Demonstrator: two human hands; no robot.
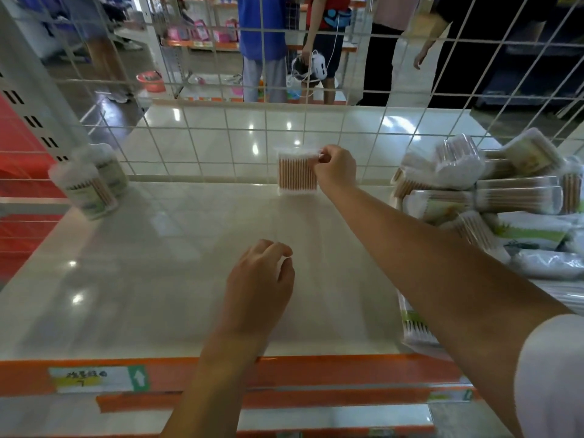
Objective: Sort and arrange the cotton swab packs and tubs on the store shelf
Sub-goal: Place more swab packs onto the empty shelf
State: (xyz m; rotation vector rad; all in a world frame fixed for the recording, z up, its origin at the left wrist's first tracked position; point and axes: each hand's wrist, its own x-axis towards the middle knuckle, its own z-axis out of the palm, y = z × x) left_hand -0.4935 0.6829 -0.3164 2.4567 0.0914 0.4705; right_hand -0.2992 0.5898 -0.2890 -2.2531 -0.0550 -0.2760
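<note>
My right hand (pixel 335 167) reaches to the back of the white shelf (pixel 142 279) and pinches the top right corner of a flat clear cotton swab pack (pixel 296 175), which stands upright against the wire mesh back (pixel 202 143). My left hand (pixel 260 279) hovers over the middle of the shelf with fingers loosely curled, holding nothing. Two round tubs of swabs (pixel 87 181) stand at the back left. A jumbled heap of swab packs and tubs (pixel 493 197) fills the right side. One more flat pack (pixel 414 327) lies near the front right, partly under my right arm.
An orange price rail (pixel 284 371) with a label runs along the shelf's front edge. A grey upright post (pixel 34 77) stands at the left. Behind the mesh, people stand in the aisle beside other shelves.
</note>
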